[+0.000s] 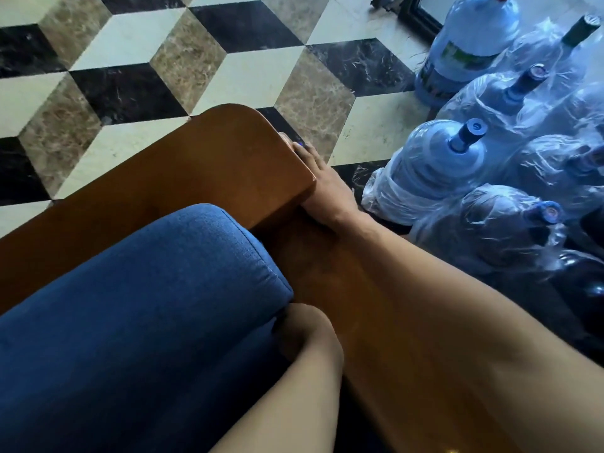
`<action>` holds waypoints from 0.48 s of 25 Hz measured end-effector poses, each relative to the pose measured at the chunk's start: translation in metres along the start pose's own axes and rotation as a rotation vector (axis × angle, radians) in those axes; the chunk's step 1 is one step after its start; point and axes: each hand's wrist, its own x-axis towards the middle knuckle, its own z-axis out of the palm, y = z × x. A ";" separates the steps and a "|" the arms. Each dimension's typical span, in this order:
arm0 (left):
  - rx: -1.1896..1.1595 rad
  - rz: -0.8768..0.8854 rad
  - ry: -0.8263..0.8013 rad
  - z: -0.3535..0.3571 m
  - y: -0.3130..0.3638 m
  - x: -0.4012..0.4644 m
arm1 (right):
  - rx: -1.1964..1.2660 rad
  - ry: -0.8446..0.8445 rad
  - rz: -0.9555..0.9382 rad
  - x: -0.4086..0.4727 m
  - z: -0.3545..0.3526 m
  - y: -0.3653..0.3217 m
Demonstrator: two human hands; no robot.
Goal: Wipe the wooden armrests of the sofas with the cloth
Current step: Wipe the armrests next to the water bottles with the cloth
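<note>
The person leans over the sofa from behind, both bare arms reaching down. The right hand (322, 188) is pressed against the outer side of the wooden armrest (209, 165), just under its flat top edge, fingers stretched forward along the wood. Whether it is holding anything I cannot tell; a small dark bluish bit shows at the fingertips, but it is too little to name as the cloth. The left hand (302, 331) is tucked down where the blue cushion (137, 305) meets the wooden frame, its fingers hidden in the gap, so I cannot tell how it is curled or whether it grips anything. The armrest top is broad, brown and rounded at the far corner, with the cushion lying right against its near edge. To the right, close beside the sofa, a cluster of large water jugs (438, 165) wrapped in clear plastic stands on the floor, caps pointing up and outward. The tiled floor (130, 76) beyond shows a cube pattern in black, cream and mottled brown
</note>
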 end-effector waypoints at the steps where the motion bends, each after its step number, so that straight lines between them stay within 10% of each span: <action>1: 0.057 0.041 -0.074 -0.002 0.007 0.001 | -0.035 0.027 0.001 -0.027 0.002 0.014; 5: -0.182 -0.140 0.078 0.001 0.007 -0.016 | -0.292 0.061 -0.017 -0.120 0.016 0.041; 12: -0.422 -0.297 0.203 0.000 0.018 -0.013 | -0.020 0.011 -0.074 0.061 -0.011 -0.017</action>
